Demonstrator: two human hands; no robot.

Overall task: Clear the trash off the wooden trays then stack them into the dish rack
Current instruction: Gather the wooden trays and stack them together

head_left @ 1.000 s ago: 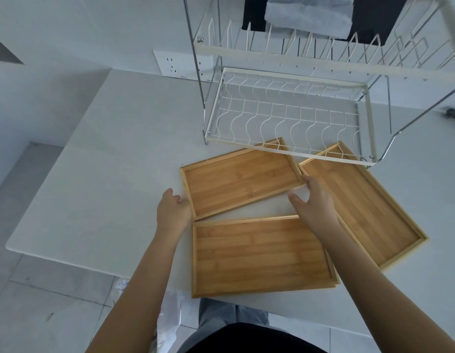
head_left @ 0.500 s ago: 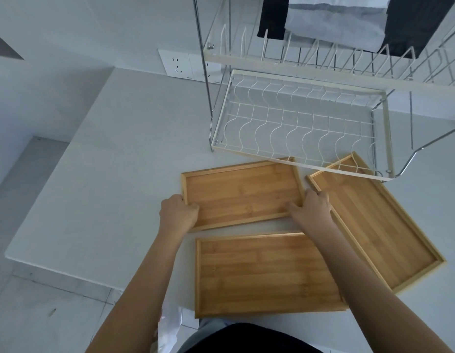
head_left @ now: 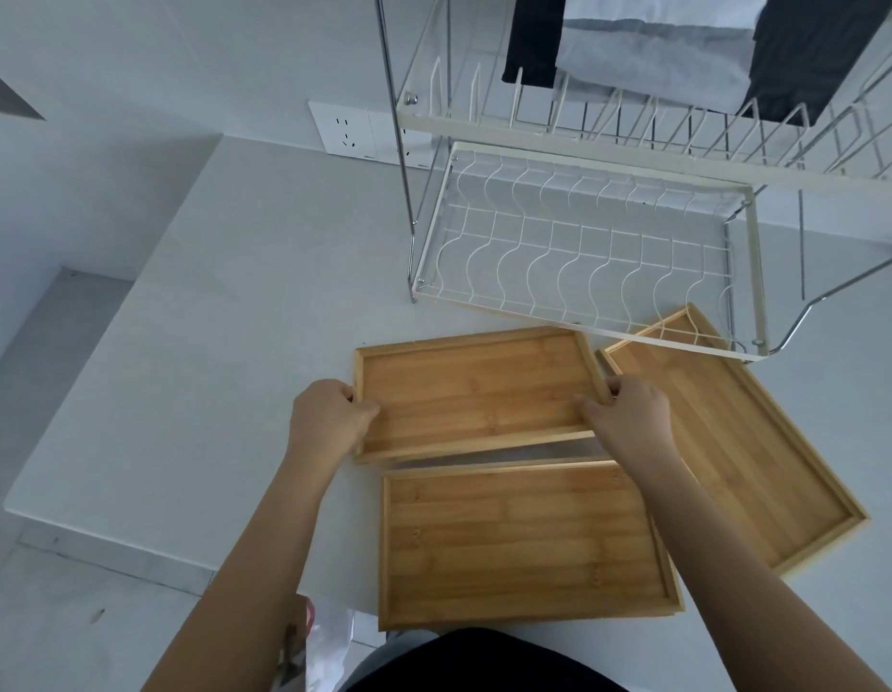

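Both hands (head_left: 478, 417) clamp the short rims of one rectangular bamboo tray (head_left: 476, 392).

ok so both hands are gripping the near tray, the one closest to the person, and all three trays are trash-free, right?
Not quite. In the head view the left hand and right hand grip the short ends of the far tray, the one nearest the dish rack, not the near tray. All three trays are trash-free.
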